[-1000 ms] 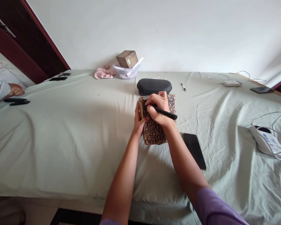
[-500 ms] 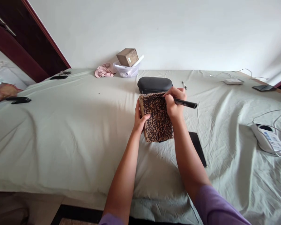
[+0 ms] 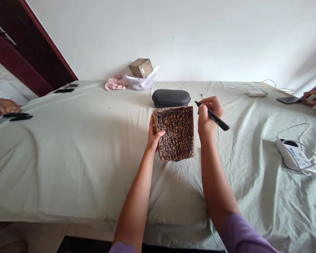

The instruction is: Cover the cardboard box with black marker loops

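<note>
A brown cardboard piece (image 3: 176, 133) covered in black scribbles stands tilted on the pale green sheet (image 3: 76, 147). My left hand (image 3: 154, 135) grips its left edge, thumb across the front. To the right of the cardboard, clear of it, my right hand (image 3: 209, 116) is closed round a black marker (image 3: 212, 116), its tip pointing up and left. A black oval case (image 3: 171, 98) lies just behind the cardboard.
At the back by the wall sit a small cardboard box (image 3: 141, 67) on a clear tub, and a pink cloth (image 3: 115, 82). A white device with cables (image 3: 295, 157) lies at right. Other people's hands show at the far left (image 3: 4, 105) and far right (image 3: 312, 95).
My right hand lifted the marker off the cardboard and moved right, away from it. The black phone beside the cardboard is now hidden by my right arm.
</note>
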Tool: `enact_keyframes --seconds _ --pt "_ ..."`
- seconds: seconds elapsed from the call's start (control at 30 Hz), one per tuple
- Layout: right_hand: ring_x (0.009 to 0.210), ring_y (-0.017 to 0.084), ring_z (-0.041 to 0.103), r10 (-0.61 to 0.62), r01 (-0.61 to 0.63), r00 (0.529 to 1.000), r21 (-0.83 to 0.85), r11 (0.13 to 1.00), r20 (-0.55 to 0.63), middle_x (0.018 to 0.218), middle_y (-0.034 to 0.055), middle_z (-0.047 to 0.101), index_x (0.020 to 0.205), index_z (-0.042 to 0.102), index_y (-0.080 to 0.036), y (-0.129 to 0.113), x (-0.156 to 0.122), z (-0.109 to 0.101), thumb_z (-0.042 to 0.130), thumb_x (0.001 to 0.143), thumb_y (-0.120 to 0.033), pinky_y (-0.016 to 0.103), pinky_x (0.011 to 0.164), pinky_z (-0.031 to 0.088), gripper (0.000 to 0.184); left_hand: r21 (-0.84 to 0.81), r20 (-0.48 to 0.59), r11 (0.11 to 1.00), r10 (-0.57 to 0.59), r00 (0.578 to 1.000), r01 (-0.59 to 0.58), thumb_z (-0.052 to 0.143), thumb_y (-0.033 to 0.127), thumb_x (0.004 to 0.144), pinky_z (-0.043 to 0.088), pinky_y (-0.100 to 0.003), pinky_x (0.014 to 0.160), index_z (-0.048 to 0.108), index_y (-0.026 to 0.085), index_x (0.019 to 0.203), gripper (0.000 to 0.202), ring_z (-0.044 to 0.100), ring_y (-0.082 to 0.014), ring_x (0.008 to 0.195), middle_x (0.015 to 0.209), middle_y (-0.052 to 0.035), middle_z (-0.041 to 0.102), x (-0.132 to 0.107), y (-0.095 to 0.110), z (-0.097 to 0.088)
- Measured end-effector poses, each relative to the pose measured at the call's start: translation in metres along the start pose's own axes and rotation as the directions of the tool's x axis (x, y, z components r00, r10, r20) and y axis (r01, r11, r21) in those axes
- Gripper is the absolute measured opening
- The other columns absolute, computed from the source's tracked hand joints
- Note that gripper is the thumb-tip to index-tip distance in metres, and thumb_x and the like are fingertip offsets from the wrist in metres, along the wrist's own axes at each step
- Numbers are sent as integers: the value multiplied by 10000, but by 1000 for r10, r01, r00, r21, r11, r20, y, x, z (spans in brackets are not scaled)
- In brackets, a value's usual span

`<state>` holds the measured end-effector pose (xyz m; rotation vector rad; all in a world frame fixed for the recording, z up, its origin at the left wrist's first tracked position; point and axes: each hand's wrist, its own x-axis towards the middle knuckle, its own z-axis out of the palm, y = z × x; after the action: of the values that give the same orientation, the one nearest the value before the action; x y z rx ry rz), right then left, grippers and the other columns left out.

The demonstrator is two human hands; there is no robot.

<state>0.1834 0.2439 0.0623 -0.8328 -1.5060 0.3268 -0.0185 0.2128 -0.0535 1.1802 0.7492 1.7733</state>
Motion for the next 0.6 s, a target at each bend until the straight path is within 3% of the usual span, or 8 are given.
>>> enact_keyframes --seconds 0.07,0.13,0.23,0.33,0.4,0.47,0.6 --pt "596 191 513 17 -16 978 7 1000 -207 699 -6 526 1009 543 -291 -7 -5 -10 615 961 -458 364 592 411 188 9 6 1000 2 1000 -2 841 509 694 324 -513 1316 393 377 1642 1057 356 -381 1618 1741 -38 403 0 0 0" --pt "520 166 475 60 -55 969 27 998 -238 649 -32 520 1046 546 -299 -6 -14 -25 646 962 -503 330 528 367 242 3 -1 1000 -7 1000 7 844 504 691 340 -510 1309 392 382 1642 1060 366 -377 1614 1739 -35 408 0 0 0" --pt "434 126 392 176 -166 975 86 982 -138 532 -75 443 905 567 -279 15 -35 -56 716 920 -527 281 455 276 290 -15 -5 1000 -14 1000 14 839 486 692 358 -523 1297 393 386 1644 1056 382 -383 1607 1729 -33 428 -1 1 1" --pt "480 122 503 307 -307 951 150 940 26 716 -11 686 974 669 -253 45 -59 -83 815 824 -441 290 485 388 282 -17 0 1000 -10 1000 10 809 461 722 355 -544 1300 400 375 1645 1014 403 -382 1595 1700 -33 473 -2 3 2" --pt "562 142 612 383 -406 913 211 889 140 969 59 791 1119 700 -257 60 -72 -91 826 797 -419 326 567 482 381 -14 -8 1000 -1 1000 1 796 454 726 357 -556 1299 410 378 1641 996 429 -381 1579 1681 -27 499 -3 4 2" --pt "648 177 687 448 -507 859 283 814 249 1137 106 796 1197 687 -265 68 -80 -92 778 809 -471 356 616 524 448 -4 -13 1000 12 1000 -12 792 461 721 359 -562 1297 417 387 1637 993 455 -382 1561 1667 -21 519 -2 4 2" --pt "654 190 699 548 -664 746 351 661 379 1118 119 789 1172 649 -248 74 -88 -83 652 848 -534 347 583 521 433 22 -23 999 33 999 -33 790 494 704 340 -549 1313 441 398 1621 985 444 -373 1571 1667 -6 516 1 2 -1"
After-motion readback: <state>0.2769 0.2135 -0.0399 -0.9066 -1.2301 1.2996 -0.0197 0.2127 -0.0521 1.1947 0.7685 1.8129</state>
